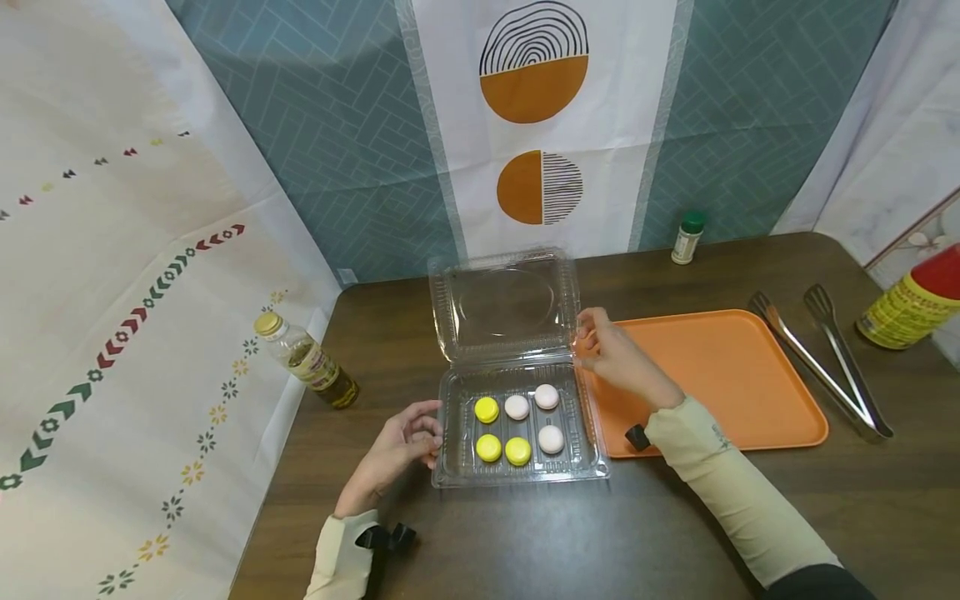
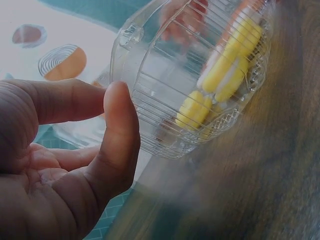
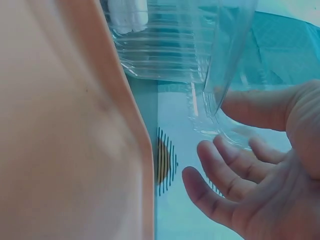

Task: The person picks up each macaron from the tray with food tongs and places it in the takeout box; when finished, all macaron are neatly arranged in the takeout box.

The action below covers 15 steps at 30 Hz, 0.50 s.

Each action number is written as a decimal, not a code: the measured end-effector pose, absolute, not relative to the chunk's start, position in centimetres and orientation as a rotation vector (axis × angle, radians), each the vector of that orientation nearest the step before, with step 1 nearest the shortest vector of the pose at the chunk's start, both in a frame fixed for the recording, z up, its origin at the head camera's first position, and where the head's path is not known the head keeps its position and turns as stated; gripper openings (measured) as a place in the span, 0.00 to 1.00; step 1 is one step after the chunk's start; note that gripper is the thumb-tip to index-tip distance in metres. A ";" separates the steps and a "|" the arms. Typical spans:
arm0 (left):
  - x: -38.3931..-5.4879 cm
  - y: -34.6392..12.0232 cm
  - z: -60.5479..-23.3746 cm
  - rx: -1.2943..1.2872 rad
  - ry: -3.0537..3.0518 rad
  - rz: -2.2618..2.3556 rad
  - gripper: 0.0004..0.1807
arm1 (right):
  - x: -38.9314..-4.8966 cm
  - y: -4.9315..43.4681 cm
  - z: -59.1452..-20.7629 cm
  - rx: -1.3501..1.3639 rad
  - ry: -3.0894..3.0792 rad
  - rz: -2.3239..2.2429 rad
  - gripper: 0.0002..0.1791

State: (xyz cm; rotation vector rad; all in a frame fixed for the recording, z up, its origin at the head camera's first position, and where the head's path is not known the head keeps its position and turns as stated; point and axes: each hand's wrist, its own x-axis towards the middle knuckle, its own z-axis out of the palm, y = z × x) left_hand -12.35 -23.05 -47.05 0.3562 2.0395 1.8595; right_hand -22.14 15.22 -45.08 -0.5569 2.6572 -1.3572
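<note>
A clear plastic clamshell box [image 1: 468,471] lies on the table with its lid [image 1: 504,304] raised toward the back. Three yellow macarons [image 1: 488,447] and three pale macarons [image 1: 551,439] sit in its base. At the box's left rim, my left hand [image 1: 397,446] pinches the edge between thumb and index finger; its thumb [image 2: 120,130] shows in front. My right hand [image 1: 622,358] is by the hinge on the right side. In the right wrist view its thumb [image 3: 257,107] touches the plastic edge, while the other fingers [image 3: 215,200] stay loosely bent and spread behind the lid.
Right of the box lies an orange tray [image 1: 720,375], partly under my right forearm. Metal tongs [image 1: 840,358] rest beyond it. A yellow container with a red lid [image 1: 911,304], a green-capped shaker [image 1: 687,237] and an oil bottle [image 1: 311,362] stand around the table.
</note>
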 end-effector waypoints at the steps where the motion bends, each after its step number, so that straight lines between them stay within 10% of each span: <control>1: -12.4 -23.1 -47.0 0.356 2.039 1.860 0.31 | -22.1 15.2 -45.1 -0.549 2.665 -1.358 0.33; 15: -12.4 -23.2 -47.2 0.375 2.054 1.847 0.32 | -21.9 15.0 -45.0 -0.540 2.671 -1.386 0.40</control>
